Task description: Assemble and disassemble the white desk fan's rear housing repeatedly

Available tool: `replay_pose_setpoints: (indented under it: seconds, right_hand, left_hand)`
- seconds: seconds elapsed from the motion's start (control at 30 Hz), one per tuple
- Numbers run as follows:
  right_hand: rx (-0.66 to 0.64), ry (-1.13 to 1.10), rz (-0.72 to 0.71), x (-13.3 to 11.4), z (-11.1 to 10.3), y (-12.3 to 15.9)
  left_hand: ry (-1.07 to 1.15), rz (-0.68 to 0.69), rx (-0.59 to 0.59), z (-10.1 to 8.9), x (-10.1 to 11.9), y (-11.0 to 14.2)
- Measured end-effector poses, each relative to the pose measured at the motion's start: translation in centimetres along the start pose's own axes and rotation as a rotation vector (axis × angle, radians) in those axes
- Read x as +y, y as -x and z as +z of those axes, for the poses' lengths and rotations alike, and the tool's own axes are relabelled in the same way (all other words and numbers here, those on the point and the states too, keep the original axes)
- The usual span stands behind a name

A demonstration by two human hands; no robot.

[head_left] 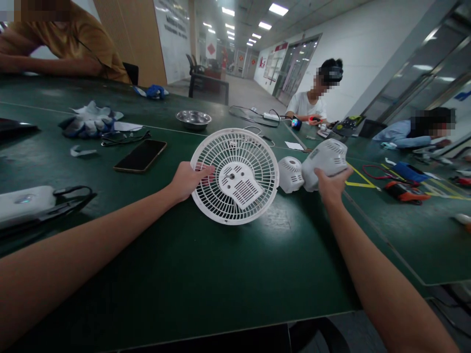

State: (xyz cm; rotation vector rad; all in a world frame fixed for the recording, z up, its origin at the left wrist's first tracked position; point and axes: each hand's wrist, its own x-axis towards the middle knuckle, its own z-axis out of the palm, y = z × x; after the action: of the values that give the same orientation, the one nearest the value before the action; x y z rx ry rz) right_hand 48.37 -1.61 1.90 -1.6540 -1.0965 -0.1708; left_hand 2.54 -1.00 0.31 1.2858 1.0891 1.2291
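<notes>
A round white fan grille is tilted up off the dark green table, its lower rim near the surface. My left hand grips the grille's left rim, fingers poked through the bars. My right hand is closed round the bottom of a white fan body housing, held just above the table. A smaller white motor cover sits between the grille and the housing, touching or nearly touching both.
A black phone, gloves, a steel bowl and a white power bank with cable lie to the left and behind. Tools and red cables lie at the right. Other people sit at the far left and far right.
</notes>
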Motion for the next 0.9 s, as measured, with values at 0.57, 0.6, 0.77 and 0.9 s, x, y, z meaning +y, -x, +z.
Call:
replay_pose_setpoints:
  seconds: [0.57, 0.6, 0.77, 0.9]
  right_hand:
    - [0.124, -0.254, -0.105, -5.4, 0.1, 1.3]
    - [0.066, -0.238, -0.097, -5.7, 0.4, 1.8]
    - [-0.127, -0.075, -0.018, -5.7, 2.1, 4.1]
    - [-0.035, -0.076, -0.015, -4.3, 1.8, 2.8]
  left_hand:
    - [0.0, 0.012, 0.007, 0.1, -0.3, -0.3]
    - [0.002, 0.013, 0.01, 0.1, -0.4, -0.3]
    - [0.006, 0.008, 0.0, 0.0, -0.5, -0.4]
    - [-0.005, 0.02, -0.013, -0.1, -0.3, -0.3]
